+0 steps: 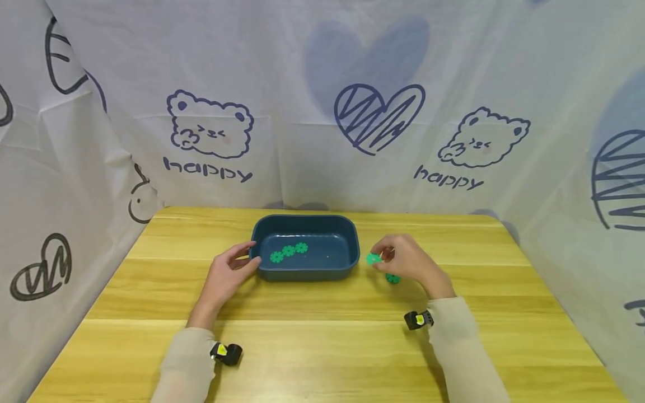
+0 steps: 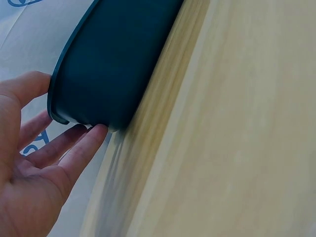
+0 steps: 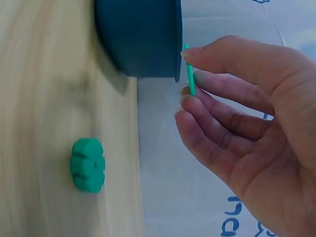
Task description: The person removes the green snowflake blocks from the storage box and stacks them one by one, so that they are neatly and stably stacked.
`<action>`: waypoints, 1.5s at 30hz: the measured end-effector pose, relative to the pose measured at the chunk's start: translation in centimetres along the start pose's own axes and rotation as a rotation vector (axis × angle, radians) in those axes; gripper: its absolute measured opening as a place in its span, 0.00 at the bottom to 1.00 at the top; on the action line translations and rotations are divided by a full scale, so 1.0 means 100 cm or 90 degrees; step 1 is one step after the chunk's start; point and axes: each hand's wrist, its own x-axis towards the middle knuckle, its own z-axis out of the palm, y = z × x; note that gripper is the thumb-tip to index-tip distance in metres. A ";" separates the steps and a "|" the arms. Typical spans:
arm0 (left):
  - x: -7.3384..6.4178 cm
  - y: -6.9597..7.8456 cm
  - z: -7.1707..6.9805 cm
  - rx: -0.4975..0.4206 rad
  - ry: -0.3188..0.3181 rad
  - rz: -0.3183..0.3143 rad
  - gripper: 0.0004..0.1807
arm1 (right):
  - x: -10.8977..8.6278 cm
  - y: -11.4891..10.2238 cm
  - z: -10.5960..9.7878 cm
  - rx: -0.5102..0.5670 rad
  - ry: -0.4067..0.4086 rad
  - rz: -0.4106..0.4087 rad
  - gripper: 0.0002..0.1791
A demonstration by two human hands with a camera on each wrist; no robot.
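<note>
"Wood-grain table (image 1: 322, 347), printed cloth (image 1: 297, 184) behind: where are the green notched discs (image 1: 288, 251)?"
"Three lie in the dark-blue bin (image 1: 307, 275); the right hand (image 1: 405, 260) pinches another disc (image 1: 373, 258) just beside it, near what may be a stack (image 3: 88, 165)."
"And the left hand (image 1: 227, 274)?"
"Fingers spread, touching the bin's end: steady it lightly, pinch that disc by its edge"

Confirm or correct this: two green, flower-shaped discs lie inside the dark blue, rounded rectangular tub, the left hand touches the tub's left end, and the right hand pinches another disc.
The count is wrong: the head view shows three green, flower-shaped discs in the dark blue tub. The left hand touches its left end, and the right hand pinches another disc.
</note>
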 end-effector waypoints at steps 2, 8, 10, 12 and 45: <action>0.001 0.000 0.000 0.000 0.000 0.001 0.31 | -0.003 0.004 -0.002 0.003 0.000 0.002 0.11; 0.001 0.000 0.000 0.009 0.001 0.003 0.31 | -0.012 0.013 -0.006 0.005 -0.004 0.024 0.12; 0.000 0.000 0.000 0.011 0.002 0.002 0.31 | -0.014 0.015 -0.007 0.005 -0.006 0.035 0.12; 0.000 0.000 0.000 0.008 0.003 0.000 0.31 | -0.015 0.016 -0.009 0.002 -0.009 0.038 0.12; 0.000 0.000 -0.001 0.014 -0.003 0.001 0.31 | -0.023 0.042 -0.003 -0.027 -0.037 0.097 0.12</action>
